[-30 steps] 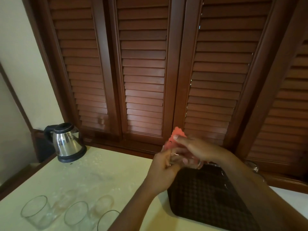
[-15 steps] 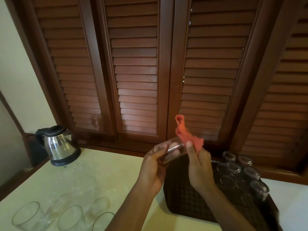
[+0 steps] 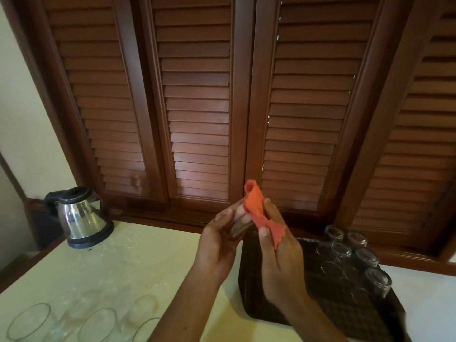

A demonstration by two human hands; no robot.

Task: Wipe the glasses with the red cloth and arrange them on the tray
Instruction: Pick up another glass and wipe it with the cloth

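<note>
My left hand (image 3: 217, 248) grips a clear glass (image 3: 240, 224) held up above the counter, tilted on its side. My right hand (image 3: 278, 257) pinches the red cloth (image 3: 259, 213) against the glass; one end of the cloth sticks up, the other hangs over my fingers. Below the hands lies the dark tray (image 3: 271, 299), with several glasses (image 3: 350, 255) standing upside down at its right side. Three more glasses (image 3: 98, 322) lie on the counter at the bottom left.
A steel electric kettle (image 3: 81, 217) stands at the back left of the pale counter (image 3: 128, 262). Brown louvred shutters (image 3: 197, 107) close off the back. A white wall runs along the left.
The camera view shifted slightly. The cloth's hanging end has slid lower over my right fingers and the glass has turned a little in my left hand.
</note>
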